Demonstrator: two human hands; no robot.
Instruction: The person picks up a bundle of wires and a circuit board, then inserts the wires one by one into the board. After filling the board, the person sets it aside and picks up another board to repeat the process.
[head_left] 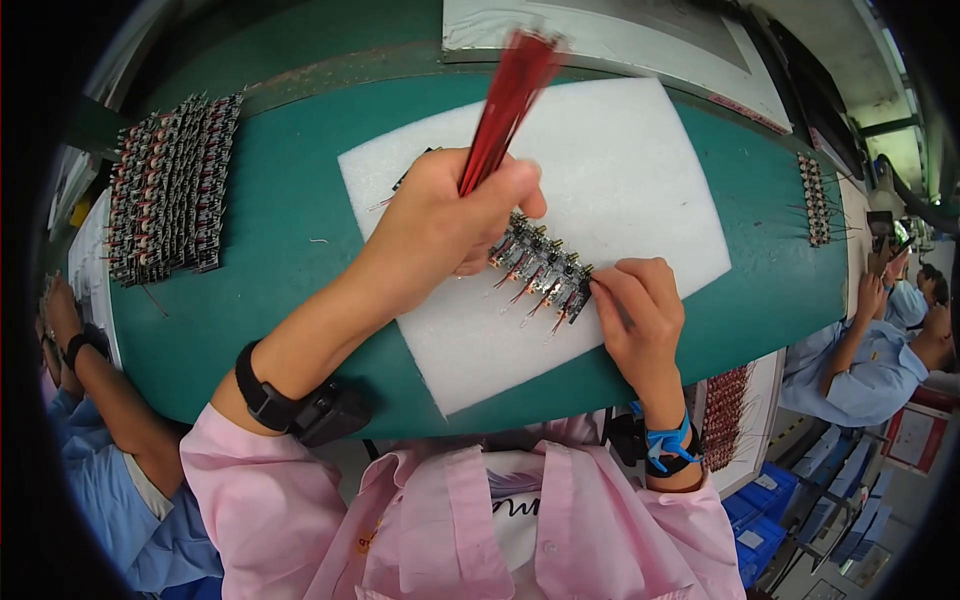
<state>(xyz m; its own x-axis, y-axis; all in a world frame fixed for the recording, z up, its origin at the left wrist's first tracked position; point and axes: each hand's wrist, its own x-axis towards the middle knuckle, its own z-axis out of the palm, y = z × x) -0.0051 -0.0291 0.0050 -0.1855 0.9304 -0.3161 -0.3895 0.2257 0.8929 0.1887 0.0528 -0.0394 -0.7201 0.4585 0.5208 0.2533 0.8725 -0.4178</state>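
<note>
My left hand (pixel 445 225) is closed around a bundle of red wires (pixel 510 105) that sticks up from the fist, its top end blurred. Below that hand, a strip of small circuit boards (pixel 540 268) with short red leads lies on a white foam sheet (pixel 640 190). My right hand (pixel 642 310) pinches the strip's right end between thumb and fingers. The left hand covers the strip's far end. A dark board edge (pixel 425 160) shows beyond the left wrist; whether it belongs to the same strip I cannot tell.
Stacked rows of circuit boards (pixel 170 190) stand at the left of the green table (pixel 270 330). One more board strip (pixel 815 200) lies at the right edge. A white-framed panel (pixel 610 40) borders the back. Co-workers in blue sit at left and right, near blue bins (pixel 760 515).
</note>
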